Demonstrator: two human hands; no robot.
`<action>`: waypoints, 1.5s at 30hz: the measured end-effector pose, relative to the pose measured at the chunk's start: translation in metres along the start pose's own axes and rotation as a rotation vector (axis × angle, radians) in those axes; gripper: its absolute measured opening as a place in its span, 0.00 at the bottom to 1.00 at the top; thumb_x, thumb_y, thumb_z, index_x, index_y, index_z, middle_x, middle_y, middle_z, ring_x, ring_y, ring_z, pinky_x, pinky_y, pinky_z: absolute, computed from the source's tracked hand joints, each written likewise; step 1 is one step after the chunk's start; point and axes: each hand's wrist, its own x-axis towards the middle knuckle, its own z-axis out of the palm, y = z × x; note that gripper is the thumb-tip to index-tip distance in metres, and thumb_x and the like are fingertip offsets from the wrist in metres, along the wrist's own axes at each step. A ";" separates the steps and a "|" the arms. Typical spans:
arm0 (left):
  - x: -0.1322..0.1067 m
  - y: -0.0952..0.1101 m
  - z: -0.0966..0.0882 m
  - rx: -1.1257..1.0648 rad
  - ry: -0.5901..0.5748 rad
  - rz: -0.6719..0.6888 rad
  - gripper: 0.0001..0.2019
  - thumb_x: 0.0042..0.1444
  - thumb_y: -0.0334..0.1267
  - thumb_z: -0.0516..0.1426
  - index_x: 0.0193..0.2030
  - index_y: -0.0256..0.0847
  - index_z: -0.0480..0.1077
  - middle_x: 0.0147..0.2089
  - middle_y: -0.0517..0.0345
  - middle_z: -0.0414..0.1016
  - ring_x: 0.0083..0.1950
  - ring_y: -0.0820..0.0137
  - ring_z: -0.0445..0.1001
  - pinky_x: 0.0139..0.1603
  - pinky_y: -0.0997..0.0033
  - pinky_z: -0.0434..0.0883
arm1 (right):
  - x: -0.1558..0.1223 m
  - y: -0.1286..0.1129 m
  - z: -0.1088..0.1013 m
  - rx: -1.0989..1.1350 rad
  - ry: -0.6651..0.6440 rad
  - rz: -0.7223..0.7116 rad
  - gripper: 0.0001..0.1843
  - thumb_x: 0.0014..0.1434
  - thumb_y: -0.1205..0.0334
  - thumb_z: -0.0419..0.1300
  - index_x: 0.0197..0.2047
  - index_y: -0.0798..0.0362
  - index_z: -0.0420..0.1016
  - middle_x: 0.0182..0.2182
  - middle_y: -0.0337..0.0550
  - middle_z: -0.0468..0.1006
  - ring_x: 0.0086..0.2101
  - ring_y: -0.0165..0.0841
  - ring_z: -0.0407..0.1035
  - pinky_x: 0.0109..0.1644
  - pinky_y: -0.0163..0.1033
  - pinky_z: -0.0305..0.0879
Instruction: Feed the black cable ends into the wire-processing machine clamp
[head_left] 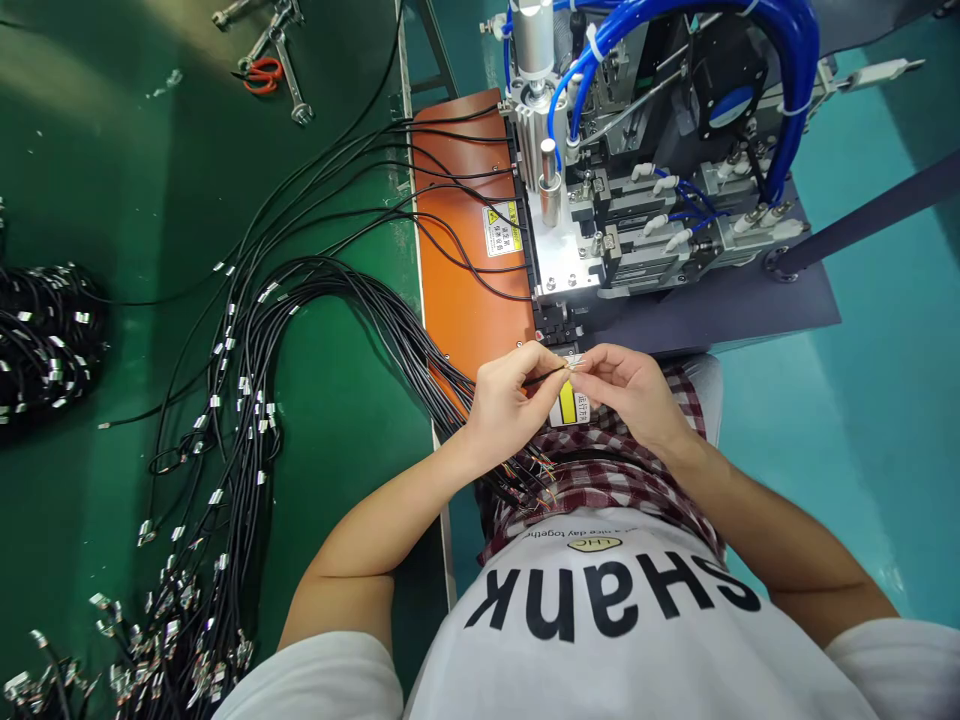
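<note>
My left hand (510, 400) pinches a thin black cable (546, 377) close to its end. Fine light-coloured wire ends (574, 364) fan out from that cable, and my right hand (630, 393) has thumb and fingers closed on them. Both hands meet just in front of the machine's near corner. Below my left wrist, a thick bundle of black cables (375, 290) runs over the bench edge, its stripped coloured wire ends (536, 475) lying by my lap. Exactly how many wires my right fingers hold is too small to tell.
Ahead stands a pneumatic machine (555, 240) with blue hoses (795, 90); several black cables enter it across an orange plate (465, 240). On the green bench (360, 400) lie spanners (291, 80), red-handled scissors (262, 76), a cable coil (52, 340) and many metal connectors (180, 640).
</note>
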 end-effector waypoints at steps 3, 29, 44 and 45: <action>0.000 0.000 0.000 -0.014 -0.015 -0.009 0.08 0.63 0.41 0.61 0.36 0.39 0.71 0.31 0.59 0.74 0.31 0.74 0.72 0.34 0.74 0.73 | 0.000 -0.002 -0.003 -0.020 -0.028 0.015 0.14 0.53 0.52 0.73 0.34 0.52 0.78 0.29 0.37 0.77 0.25 0.25 0.65 0.30 0.33 0.64; 0.002 0.001 0.000 -0.239 -0.052 -0.129 0.09 0.62 0.42 0.63 0.43 0.38 0.75 0.33 0.58 0.75 0.31 0.76 0.72 0.33 0.76 0.73 | 0.004 0.006 -0.003 -0.092 0.014 -0.124 0.10 0.55 0.54 0.72 0.35 0.51 0.81 0.30 0.37 0.78 0.28 0.28 0.67 0.31 0.35 0.62; 0.018 0.010 0.001 -0.658 -0.124 -0.487 0.13 0.58 0.45 0.66 0.37 0.38 0.71 0.25 0.63 0.70 0.21 0.78 0.68 0.23 0.78 0.65 | 0.000 0.000 -0.005 -0.467 0.054 -0.410 0.03 0.60 0.65 0.67 0.34 0.51 0.77 0.31 0.37 0.76 0.31 0.28 0.67 0.33 0.37 0.60; 0.017 0.008 0.003 -0.680 -0.097 -0.487 0.13 0.58 0.45 0.66 0.37 0.39 0.70 0.25 0.64 0.68 0.21 0.79 0.65 0.22 0.79 0.63 | 0.000 0.000 -0.003 -0.477 0.062 -0.423 0.04 0.60 0.66 0.66 0.33 0.51 0.77 0.31 0.37 0.76 0.31 0.28 0.67 0.33 0.37 0.60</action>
